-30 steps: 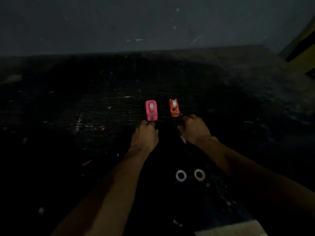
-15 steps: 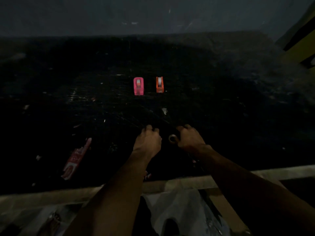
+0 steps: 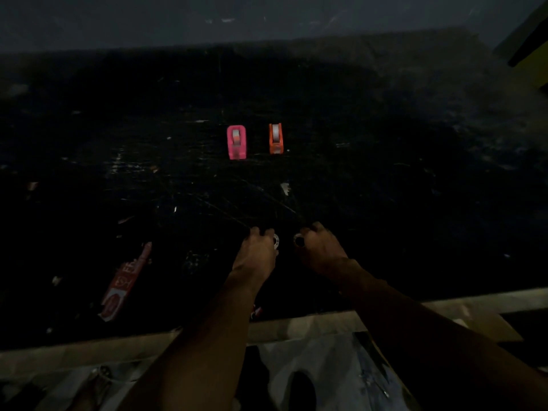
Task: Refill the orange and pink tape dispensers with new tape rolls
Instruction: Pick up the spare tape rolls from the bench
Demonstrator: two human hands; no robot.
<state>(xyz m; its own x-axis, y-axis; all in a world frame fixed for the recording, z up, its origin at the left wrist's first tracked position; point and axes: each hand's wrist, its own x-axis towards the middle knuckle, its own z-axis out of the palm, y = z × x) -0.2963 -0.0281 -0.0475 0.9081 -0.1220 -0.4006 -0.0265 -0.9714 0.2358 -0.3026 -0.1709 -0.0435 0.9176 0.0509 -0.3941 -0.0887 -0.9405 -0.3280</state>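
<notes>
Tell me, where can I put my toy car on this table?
Bare table stretches right of the orange dispenser and left of the pink dispenser. The strip between the dispensers and the hands is free too, bar a paper scrap. Crowded: left hand grips the left roll, right hand the right roll; a red packet lies front-left.

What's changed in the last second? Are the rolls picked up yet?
Both hands drew back from the pink plastic tape dispenser and orange plastic tape dispenser toward the near edge of the dark table. The left hand now holds a small white tape roll, the right hand a second small roll; both lay loose a second ago. The dispensers stayed side by side.
</notes>
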